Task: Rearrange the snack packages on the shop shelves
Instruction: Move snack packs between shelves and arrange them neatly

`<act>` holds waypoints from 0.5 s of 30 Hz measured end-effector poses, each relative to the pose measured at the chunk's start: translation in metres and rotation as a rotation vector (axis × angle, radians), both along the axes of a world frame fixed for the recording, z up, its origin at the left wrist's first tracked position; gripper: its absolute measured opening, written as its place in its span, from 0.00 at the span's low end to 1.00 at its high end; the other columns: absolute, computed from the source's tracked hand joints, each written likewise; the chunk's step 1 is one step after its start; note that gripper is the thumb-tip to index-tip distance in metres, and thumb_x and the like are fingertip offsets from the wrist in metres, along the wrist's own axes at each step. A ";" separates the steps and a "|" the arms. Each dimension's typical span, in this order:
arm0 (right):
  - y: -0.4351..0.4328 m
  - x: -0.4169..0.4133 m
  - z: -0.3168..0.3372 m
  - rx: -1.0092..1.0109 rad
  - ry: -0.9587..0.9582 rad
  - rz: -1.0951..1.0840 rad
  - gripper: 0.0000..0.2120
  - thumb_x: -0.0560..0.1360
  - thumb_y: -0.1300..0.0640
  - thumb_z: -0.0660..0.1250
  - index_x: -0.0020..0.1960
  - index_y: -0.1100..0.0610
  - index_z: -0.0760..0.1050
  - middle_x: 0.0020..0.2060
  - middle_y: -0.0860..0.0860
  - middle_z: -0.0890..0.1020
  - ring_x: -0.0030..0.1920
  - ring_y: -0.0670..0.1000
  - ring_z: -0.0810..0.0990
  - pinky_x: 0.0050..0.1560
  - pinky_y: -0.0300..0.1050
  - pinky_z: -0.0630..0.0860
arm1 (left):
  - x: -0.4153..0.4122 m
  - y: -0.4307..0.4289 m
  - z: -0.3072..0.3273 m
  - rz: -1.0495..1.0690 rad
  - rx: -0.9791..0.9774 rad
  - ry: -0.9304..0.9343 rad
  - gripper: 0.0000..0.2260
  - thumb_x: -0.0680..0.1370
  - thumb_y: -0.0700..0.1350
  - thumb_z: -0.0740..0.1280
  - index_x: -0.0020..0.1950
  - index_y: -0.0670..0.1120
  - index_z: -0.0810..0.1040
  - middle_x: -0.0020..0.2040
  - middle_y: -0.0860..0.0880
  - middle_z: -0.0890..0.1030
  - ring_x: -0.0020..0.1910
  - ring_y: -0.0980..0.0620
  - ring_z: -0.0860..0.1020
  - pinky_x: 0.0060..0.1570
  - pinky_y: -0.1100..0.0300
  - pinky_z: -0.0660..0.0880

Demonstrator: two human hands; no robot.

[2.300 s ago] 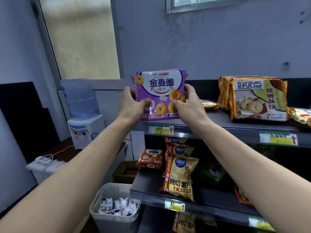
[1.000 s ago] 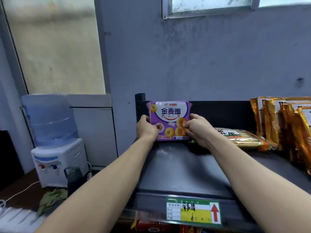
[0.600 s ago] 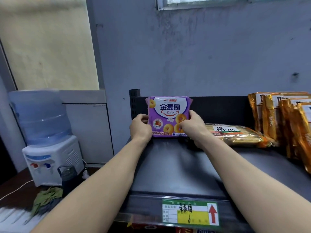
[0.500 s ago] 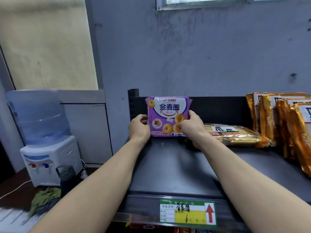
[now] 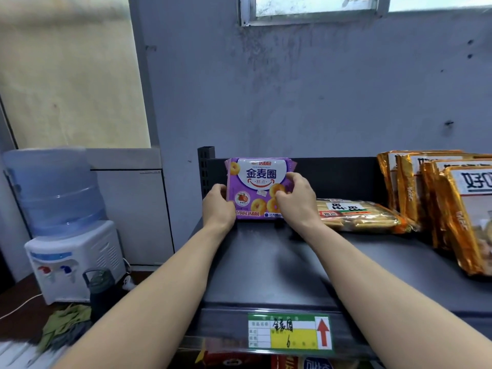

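Note:
A purple snack package (image 5: 259,179) with ring biscuits printed on it stands upright at the back left of the dark top shelf (image 5: 269,270), against the black back panel. My left hand (image 5: 217,206) grips its lower left edge. My right hand (image 5: 295,198) holds its right side, fingers curled over the front. To the right lies a flat gold package (image 5: 359,213), and several gold packages (image 5: 436,198) stand upright at the far right.
A green and yellow price label (image 5: 290,330) is on the shelf's front edge. A water dispenser (image 5: 64,222) and a dark bottle (image 5: 102,291) stand to the left below the shelf. More packages show under the shelf edge.
The purple package went from the shelf's front edge to the back left, where it stands upright. In the last half second both hands stayed on it, with my right fingers higher on its front.

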State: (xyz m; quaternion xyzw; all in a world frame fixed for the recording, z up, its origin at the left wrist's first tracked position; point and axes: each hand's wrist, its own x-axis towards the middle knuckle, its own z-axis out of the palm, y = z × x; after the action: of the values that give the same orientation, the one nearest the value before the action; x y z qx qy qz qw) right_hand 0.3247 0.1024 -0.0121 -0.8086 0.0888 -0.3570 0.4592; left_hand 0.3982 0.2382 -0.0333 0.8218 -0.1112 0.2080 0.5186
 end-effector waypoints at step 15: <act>-0.032 -0.121 0.044 -0.192 -0.180 -0.123 0.16 0.76 0.59 0.65 0.63 0.57 0.75 0.59 0.50 0.79 0.60 0.47 0.75 0.62 0.41 0.72 | -0.124 -0.064 0.073 -0.507 -0.022 -0.286 0.05 0.75 0.38 0.67 0.48 0.46 0.78 0.47 0.47 0.81 0.45 0.53 0.79 0.48 0.60 0.76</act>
State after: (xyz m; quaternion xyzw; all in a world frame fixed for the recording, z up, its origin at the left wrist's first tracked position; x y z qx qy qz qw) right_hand 0.2037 0.0706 0.0322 -0.8065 0.0619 -0.4624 0.3632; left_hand 0.2737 0.1737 0.0392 0.7244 -0.3828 0.1867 0.5421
